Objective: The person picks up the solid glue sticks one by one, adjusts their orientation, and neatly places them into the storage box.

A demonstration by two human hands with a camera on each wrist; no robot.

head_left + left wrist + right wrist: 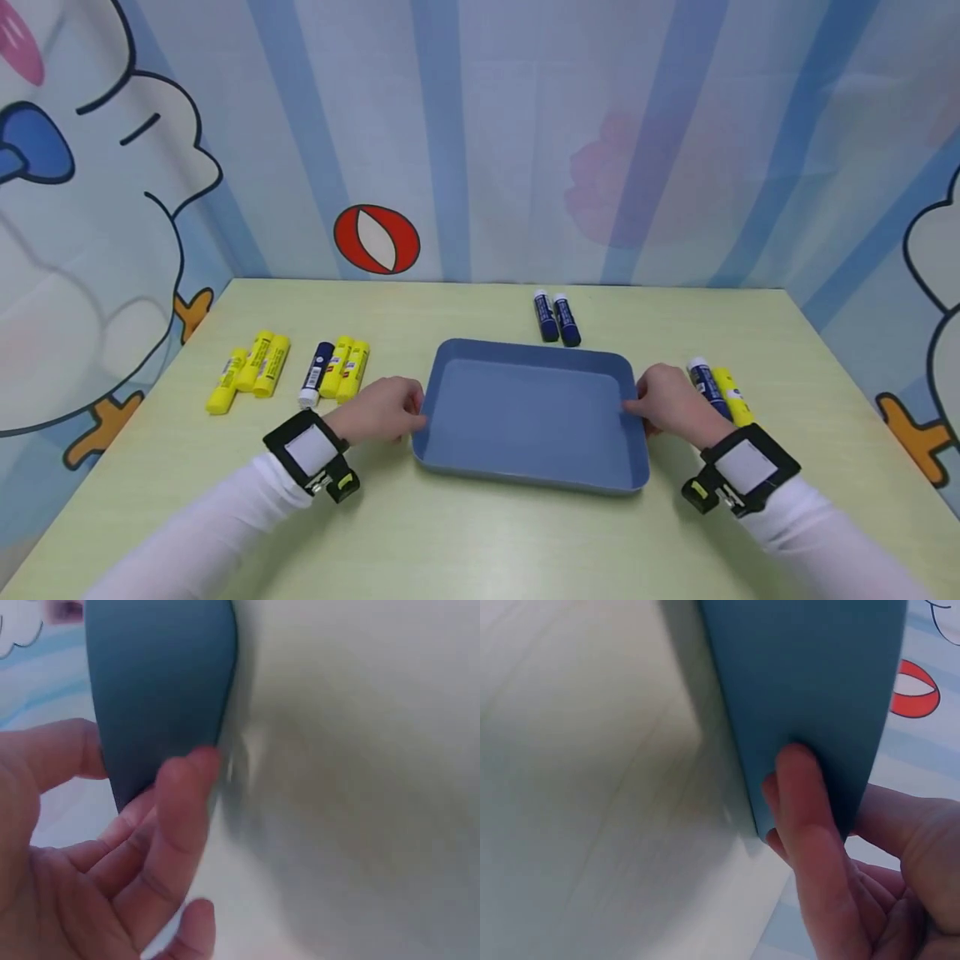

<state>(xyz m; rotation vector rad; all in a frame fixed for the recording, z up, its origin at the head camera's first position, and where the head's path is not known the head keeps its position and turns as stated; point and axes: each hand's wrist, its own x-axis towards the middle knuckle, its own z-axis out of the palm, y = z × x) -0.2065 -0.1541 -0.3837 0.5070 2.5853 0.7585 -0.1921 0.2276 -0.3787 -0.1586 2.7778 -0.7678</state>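
Observation:
A shallow blue-grey rectangular tray (pixel 528 417) lies near the middle of the table, slightly turned. Its left short side is gripped by my left hand (pixel 384 408), thumb over the rim and fingers against the outer wall. Opposite it, my right hand (pixel 671 404) pinches the right short side the same way. In the left wrist view the tray wall (pixel 161 682) sits between thumb and fingers (pixel 176 817). The right wrist view has the fingers (pixel 802 787) pressed on the outer wall (pixel 810 675), with the thumb at the rim.
Three yellow glue sticks (pixel 255 367) lie at the far left. Nearer the left hand are a dark blue glue stick (pixel 317 373) and two yellow ones (pixel 345 368). Two blue ones (pixel 557 318) lie behind the tray. Beside the right hand are a blue (pixel 708 386) and a yellow one (pixel 732 396).

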